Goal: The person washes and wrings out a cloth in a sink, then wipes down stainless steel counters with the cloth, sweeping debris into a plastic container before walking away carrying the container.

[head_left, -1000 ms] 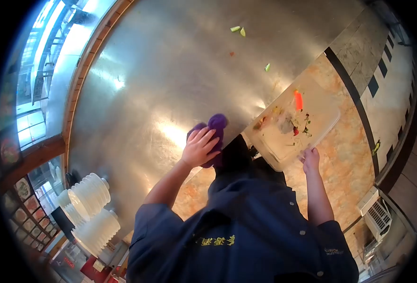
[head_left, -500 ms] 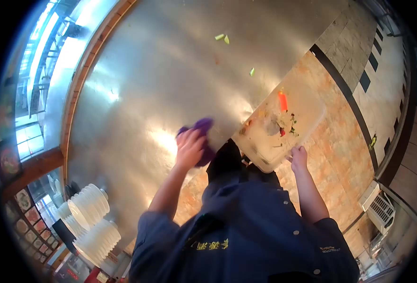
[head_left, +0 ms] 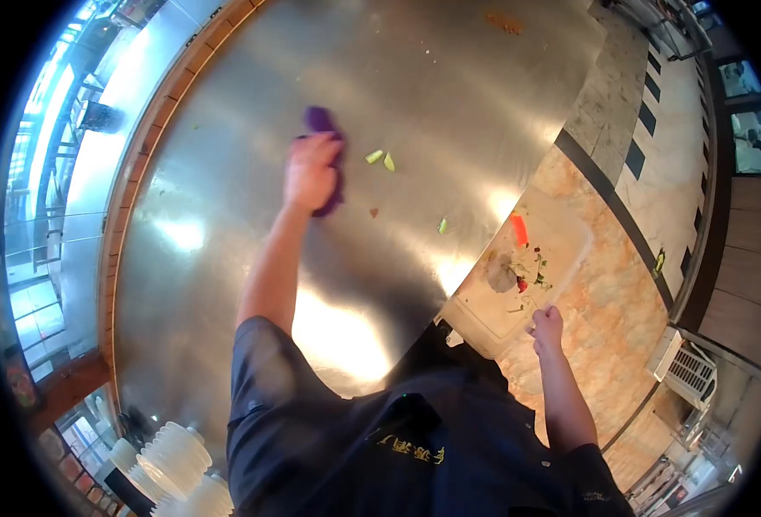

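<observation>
A purple cloth is pressed on the metal tabletop beneath my left hand, whose fingers are wrapped round it. Just right of the cloth lie two green pieces. A small brown bit and another green piece lie nearer my body. My right hand grips the near right rim of a clear plastic tub, held at the table's edge above the floor. Inside the tub are an orange-red strip, dark leafy scraps and a greyish lump.
White stacked dishes stand at the lower left. A wooden ledge borders the table's left side. Brown crumbs lie on its far part. A white vented unit is at the right, beyond the tiled floor.
My left hand has moved forward across the tabletop with the purple cloth, up beside the green pieces. The view has shifted, and my right hand still holds the tub.
</observation>
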Demonstrator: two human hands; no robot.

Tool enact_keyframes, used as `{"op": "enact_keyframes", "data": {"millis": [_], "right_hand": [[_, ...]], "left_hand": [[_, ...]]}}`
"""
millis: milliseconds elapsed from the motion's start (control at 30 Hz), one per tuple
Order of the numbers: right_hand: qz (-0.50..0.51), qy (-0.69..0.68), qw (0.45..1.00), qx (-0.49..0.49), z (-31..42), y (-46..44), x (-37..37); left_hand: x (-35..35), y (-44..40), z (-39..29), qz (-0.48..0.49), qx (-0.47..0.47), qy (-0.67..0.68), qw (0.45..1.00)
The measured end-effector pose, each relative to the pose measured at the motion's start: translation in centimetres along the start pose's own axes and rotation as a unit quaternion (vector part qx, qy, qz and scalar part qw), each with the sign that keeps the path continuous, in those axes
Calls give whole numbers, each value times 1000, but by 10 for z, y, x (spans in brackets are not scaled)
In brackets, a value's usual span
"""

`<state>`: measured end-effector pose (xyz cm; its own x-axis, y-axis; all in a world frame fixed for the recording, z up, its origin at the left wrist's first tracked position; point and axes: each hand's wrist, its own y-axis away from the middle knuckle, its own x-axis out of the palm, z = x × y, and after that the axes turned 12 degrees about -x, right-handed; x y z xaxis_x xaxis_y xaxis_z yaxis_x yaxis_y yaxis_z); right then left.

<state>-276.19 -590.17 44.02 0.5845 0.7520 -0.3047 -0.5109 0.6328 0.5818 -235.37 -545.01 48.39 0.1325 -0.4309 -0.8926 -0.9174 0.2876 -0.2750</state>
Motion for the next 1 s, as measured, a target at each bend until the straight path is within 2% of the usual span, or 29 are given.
{"op": "enact_keyframes", "data": {"millis": [100, 133, 167, 200, 233, 267, 300, 400, 500, 533, 600, 633, 667, 700, 733, 767, 800, 833, 867, 900, 967, 1000], "right_hand": [[-14, 9, 1000, -17, 9, 3, -1], [-19, 7, 1000, -16, 12, 5, 1], [-22, 3, 1000, -15, 17, 4, 0], [-17, 13, 1000, -17, 24, -1, -2], [-12, 22, 999, -19, 31, -2, -4], [-6, 32, 999, -21, 35, -1, -8], [-9, 23, 999, -25, 36, 0, -12], [26, -6, 999, -31, 39, -21, -33], [93, -13, 995, -11, 31, -56, -60], [93, -9, 996, -10, 41, -58, -58], [83, -2, 997, -10, 50, -59, -55], [76, 0, 997, -14, 48, -61, -56], [72, -15, 997, -11, 52, -66, -57], [69, -32, 997, -8, 54, -69, -55], [71, -36, 997, -2, 50, -80, -60], [72, -39, 997, 6, 44, -94, -63], [47, -37, 998, 7, 41, -100, -66], [20, -37, 999, 10, 46, -101, -64], [38, -55, 998, 16, 51, -103, -62], [54, -67, 996, 23, 60, -107, -63], [-8, -66, 997, 40, 77, -106, -49], [-13, -51, 998, 42, 83, -112, -43]], "left_hand": [[11, 2, -117, 74, 103, 88, 988], [14, 8, -152, 212, 144, -12, 966], [32, 23, -188, 225, 171, -16, 959], [27, 32, -239, 286, 172, -64, 941], [50, 56, -266, 197, 225, 87, 950], [81, 80, -291, 133, 214, 241, 937], [84, 91, -319, 127, 187, 293, 929], [69, 100, -359, 122, 17, 373, 919], [27, 104, -315, -6, -156, 326, 932], [7, 105, -273, -25, -195, 288, 937], [-35, 148, -167, -129, -291, 201, 926], [-54, 185, -101, -175, -347, 161, 907], [-99, 202, -67, -241, -383, 116, 884], [-108, 253, 6, -305, -465, 57, 829], [-141, 280, 41, -367, -444, -42, 816], [-179, 298, 57, -329, -498, 28, 802], [-198, 300, 56, -306, -675, -92, 665], [-193, 326, 99, -299, -788, -148, 517], [-181, 346, 146, -278, -873, -198, 348], [-178, 332, 171, -255, -872, -190, 371], [-196, 276, 221, -206, -869, -177, 414], [-204, 245, 246, -151, -843, -131, 499]]}}
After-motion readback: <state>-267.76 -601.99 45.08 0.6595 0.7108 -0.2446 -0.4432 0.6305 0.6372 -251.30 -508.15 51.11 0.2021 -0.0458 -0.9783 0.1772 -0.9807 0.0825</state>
